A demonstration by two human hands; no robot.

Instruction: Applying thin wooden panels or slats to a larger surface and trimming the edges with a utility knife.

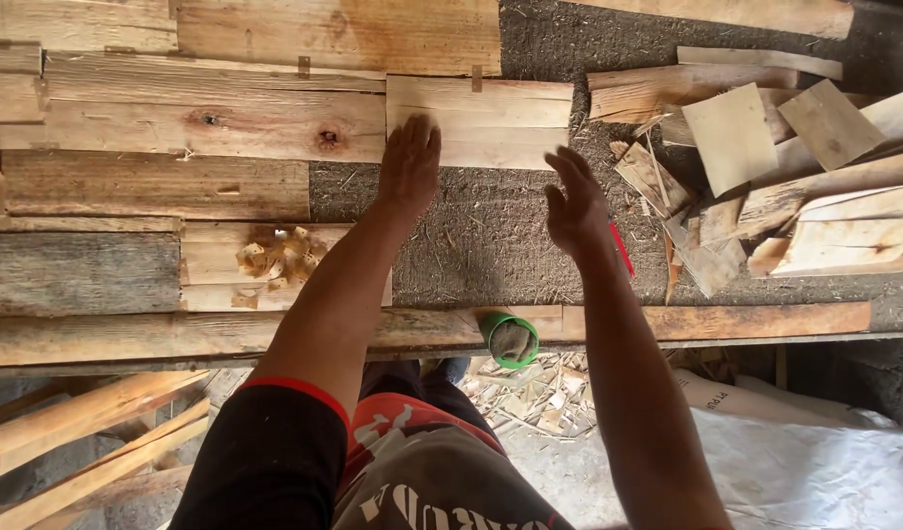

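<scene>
My left hand (409, 162) lies flat, palm down, with its fingers on the near edge of a short pale plank (490, 113) on the workbench. Held just to the right, my right hand (575, 204) hovers edge-on with fingers apart, holding nothing, above the dusty grey bench surface (471, 236). A thin red object (621, 250) shows just behind my right wrist; its kind I cannot tell. A green cup-like thing (511, 340) rests on the long front board (726, 321) between my arms.
Long weathered planks (157, 128) cover the bench's left side, with a heap of wood shavings (280, 257) on one. A pile of offcut boards (785, 177) lies at the right. Below the bench are loose slats (78, 432), wood chips and a white sack (795, 461).
</scene>
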